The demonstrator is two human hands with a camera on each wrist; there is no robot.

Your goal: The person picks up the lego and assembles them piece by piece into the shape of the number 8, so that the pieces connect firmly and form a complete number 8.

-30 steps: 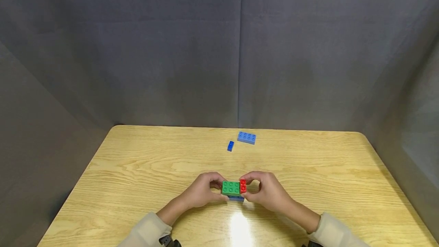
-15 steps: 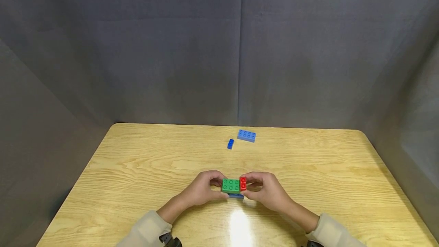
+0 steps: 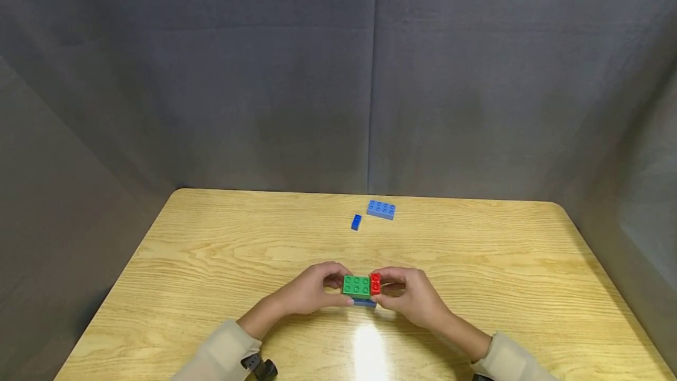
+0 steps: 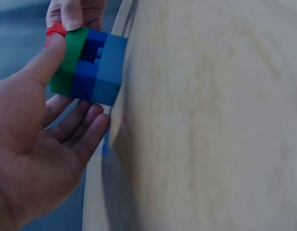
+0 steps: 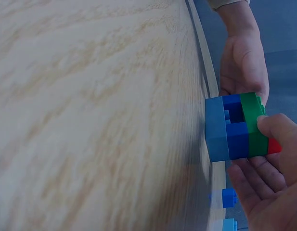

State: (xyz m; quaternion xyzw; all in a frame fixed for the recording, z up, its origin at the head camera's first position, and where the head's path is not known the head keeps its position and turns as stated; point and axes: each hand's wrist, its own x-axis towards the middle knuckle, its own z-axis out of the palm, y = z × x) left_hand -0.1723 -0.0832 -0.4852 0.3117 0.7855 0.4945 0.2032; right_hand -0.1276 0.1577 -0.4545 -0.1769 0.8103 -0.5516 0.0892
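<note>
One red-green-blue plastic brick stack (image 4: 84, 79): left hand (image 3: 308, 290), right hand (image 3: 420, 298) are gripping either end; studs-up, green brick's (image 3: 357, 287) length running left-to-right.

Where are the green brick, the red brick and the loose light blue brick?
Green brick (image 3: 357, 287): head view, on its studded top.
Red brick (image 3: 375, 283): head view, on its studded top.
Loose light blue brick (image 3: 381, 209): head view, middle of its studded top.

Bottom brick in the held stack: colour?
Blue, paler than the dark blue above it; the bottom brick shows best in the right wrist view.
</note>
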